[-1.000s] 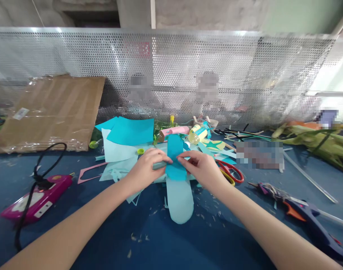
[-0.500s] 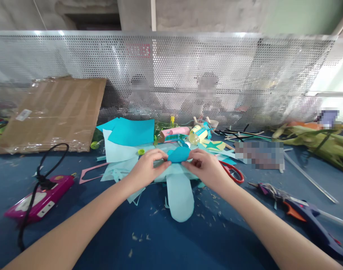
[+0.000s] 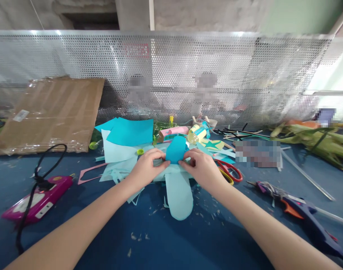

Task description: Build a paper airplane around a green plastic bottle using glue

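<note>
Between my two hands a rounded piece of bright blue paper (image 3: 175, 150) stands upright. My left hand (image 3: 151, 165) pinches its lower left edge between thumb and fingers. On the other side my right hand (image 3: 198, 165) pinches the lower right edge the same way. Just below, a light blue paper strip with a rounded end (image 3: 179, 198) lies on the table, its upper end running under the hands. Red-handled scissors (image 3: 233, 171) lie to the right of my right hand, with a yellow handle partly hidden by the wrist.
A blue table (image 3: 104, 240) bears a glue gun (image 3: 303, 213) at right and a magenta power strip (image 3: 42, 198) with a black cord at left. Blue paper sheets (image 3: 132, 131), bottles (image 3: 174, 131) and cardboard (image 3: 53, 116) lie behind. A perforated metal screen (image 3: 171, 67) closes off the back.
The bright blue paper, lower and foreshortened before, now stands taller and more upright between my hands. Both hands keep their pinch. More of the scissors shows, and the view has shifted slightly.
</note>
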`<state>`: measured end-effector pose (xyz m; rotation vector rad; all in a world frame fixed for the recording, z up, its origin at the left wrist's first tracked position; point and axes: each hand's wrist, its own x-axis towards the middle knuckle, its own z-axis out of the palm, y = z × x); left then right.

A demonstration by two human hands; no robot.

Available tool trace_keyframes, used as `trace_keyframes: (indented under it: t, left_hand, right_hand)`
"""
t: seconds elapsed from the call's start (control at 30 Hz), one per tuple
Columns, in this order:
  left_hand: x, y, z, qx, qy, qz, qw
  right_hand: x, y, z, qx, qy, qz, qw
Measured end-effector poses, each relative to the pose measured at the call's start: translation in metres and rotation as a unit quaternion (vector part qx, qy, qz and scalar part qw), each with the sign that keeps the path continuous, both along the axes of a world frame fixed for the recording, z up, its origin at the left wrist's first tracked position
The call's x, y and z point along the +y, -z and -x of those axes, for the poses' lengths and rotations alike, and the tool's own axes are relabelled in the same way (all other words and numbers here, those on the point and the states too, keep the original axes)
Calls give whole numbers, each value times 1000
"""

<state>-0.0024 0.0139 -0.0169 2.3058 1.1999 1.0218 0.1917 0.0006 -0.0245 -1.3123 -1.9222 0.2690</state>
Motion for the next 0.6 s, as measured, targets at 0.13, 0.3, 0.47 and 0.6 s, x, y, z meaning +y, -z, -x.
trace_keyframes:
  t: [0.13,0.3,0.47,0.6]
  left_hand:
    - [2,1,-1,-2,-16,-2,1000]
    - [3,1,-2,1,-30,12,999]
    - [3,1,-2,-6,-32,20,999]
    - [4,3,-1,-18,-48,15,999]
  right_hand:
    - [0,2,1,11,12,-13,1000]
    - [2,4,2,20,25,-22,999]
    - [3,4,2,7,24,-14,1000]
    - [3,3,2,7,25,-11,1000]
